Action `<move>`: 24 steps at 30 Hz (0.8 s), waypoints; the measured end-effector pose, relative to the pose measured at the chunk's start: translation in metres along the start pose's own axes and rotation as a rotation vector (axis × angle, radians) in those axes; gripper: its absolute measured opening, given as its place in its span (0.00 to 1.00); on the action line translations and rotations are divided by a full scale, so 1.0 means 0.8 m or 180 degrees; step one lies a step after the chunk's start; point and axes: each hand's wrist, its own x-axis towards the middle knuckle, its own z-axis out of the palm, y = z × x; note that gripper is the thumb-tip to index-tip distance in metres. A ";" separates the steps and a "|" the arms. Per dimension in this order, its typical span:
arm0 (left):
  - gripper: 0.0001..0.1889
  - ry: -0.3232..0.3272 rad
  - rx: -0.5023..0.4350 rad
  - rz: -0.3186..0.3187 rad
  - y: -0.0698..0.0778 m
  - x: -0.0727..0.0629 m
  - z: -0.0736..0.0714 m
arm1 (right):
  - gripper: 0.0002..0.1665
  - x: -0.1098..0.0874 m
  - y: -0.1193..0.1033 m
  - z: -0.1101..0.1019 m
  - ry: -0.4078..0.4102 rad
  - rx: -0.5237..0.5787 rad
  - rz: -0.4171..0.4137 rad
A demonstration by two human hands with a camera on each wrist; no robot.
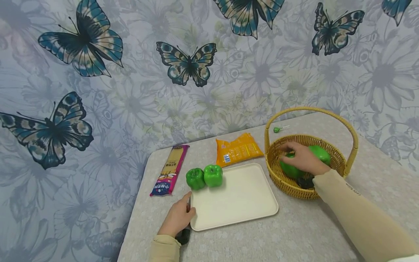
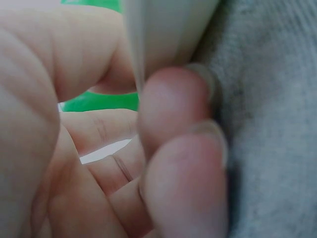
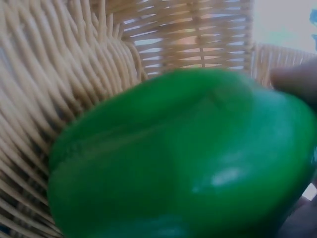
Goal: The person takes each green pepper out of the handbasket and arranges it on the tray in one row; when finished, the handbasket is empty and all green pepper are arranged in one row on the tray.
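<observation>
My left hand holds the left rim of a cream rectangular tray; in the left wrist view the thumb and fingertips lie on opposite sides of the rim. Two green bell peppers stand side by side at the tray's back left corner. Inside a wicker basket on the right, my right hand grips a green bell pepper, its digits at the pepper's right end in the right wrist view. Another green pepper lies beside it, partly hidden by the hand.
An orange packet lies behind the tray, and a long noodle-style packet to its left. A small green lollipop is behind the basket. The basket's tall handle arches over it. A butterfly-patterned wall borders the cloth-covered table.
</observation>
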 end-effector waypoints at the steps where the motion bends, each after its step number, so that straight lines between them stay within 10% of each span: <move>1: 0.34 -0.0003 -0.0001 -0.0002 0.000 0.000 0.000 | 0.31 0.000 -0.001 0.000 -0.0036 -0.0023 0.0012; 24: 0.34 -0.0018 -0.0039 -0.0013 -0.002 0.001 0.002 | 0.37 0.002 0.005 -0.002 0.0224 -0.0136 0.0066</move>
